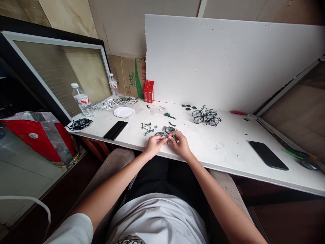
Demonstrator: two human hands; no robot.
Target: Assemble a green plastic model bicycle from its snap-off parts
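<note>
Your left hand [154, 144] and right hand [181, 143] meet at the near edge of the white counter [228, 145], fingers curled in and pinched from both sides on a small green and silver model bicycle piece [167, 138]; the exact grip is too small to tell. Just beyond the hands lie a loose green bicycle wheel [169, 129] and a thin green bicycle frame part [147, 127]. Finished green model bicycles [205, 116] stand farther back right. White paper plate [124, 112] back left, black flat case [115, 130] near it, black smartphone [268, 155] well apart right. Clear plastic water bottle [82, 100] far left.
</note>
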